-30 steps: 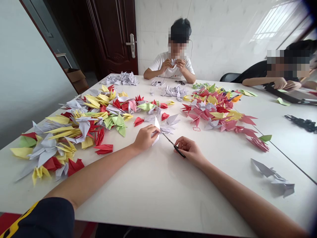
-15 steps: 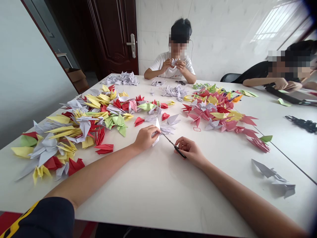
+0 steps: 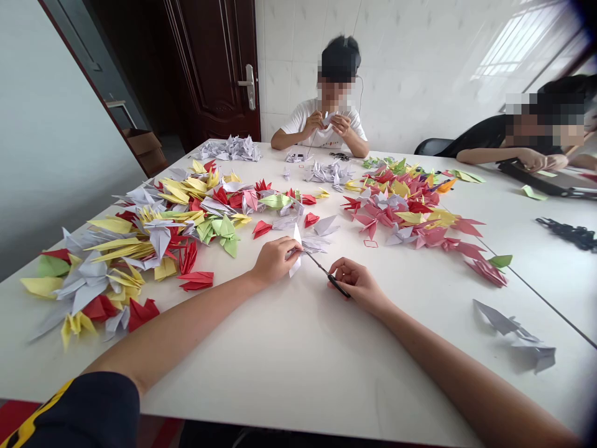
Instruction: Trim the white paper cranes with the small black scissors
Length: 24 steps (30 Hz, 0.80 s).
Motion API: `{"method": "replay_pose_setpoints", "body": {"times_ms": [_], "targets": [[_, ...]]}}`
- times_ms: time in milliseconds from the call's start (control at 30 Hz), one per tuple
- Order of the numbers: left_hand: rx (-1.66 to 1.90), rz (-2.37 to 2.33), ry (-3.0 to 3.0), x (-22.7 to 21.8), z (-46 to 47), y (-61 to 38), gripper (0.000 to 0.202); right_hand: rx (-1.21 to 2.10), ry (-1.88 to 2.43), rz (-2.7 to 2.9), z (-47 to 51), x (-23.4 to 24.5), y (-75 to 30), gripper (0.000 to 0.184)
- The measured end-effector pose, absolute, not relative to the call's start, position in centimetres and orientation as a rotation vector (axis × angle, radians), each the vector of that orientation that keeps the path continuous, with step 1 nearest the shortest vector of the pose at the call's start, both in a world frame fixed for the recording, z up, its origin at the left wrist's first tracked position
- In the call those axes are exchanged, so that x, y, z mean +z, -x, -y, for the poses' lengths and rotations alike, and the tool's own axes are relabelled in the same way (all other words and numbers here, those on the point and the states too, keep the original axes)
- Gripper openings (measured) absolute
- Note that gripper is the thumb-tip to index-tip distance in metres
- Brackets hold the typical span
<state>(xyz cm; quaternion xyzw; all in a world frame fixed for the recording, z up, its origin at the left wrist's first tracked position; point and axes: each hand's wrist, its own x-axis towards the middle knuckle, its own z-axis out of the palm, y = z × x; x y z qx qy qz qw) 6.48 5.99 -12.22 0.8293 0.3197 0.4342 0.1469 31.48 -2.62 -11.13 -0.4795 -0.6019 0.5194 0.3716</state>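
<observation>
Two hands work at the middle of the white table (image 3: 298,367). There the left hand (image 3: 273,260) pinches a folded white paper (image 3: 295,239); the right hand (image 3: 358,284) is closed round a thin black-handled tool (image 3: 327,274) whose tip touches it.

head-worn view, facing forward-down, near white table (image 3: 298,361)

a white table (image 3: 289,348) fills the room. behind it a white tiled wall (image 3: 410,68), a dark wooden door (image 3: 219,68) with a metal handle (image 3: 249,84), daylight glare upper right.
</observation>
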Motion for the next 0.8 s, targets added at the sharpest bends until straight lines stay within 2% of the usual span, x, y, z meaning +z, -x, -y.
{"method": "replay_pose_setpoints", "body": {"times_ms": [467,800], "targets": [[1.214,-0.946,-2.352,-11.85,-5.95,-6.65,0.01,1.323,1.262,1.549,2.68,-10.91,-31.25,0.047],[1.171,-0.938,-2.308,-11.77,-5.96,-6.73,0.007,1.262,1.263,1.608,2.82,-11.16,-31.24,0.042]]}}
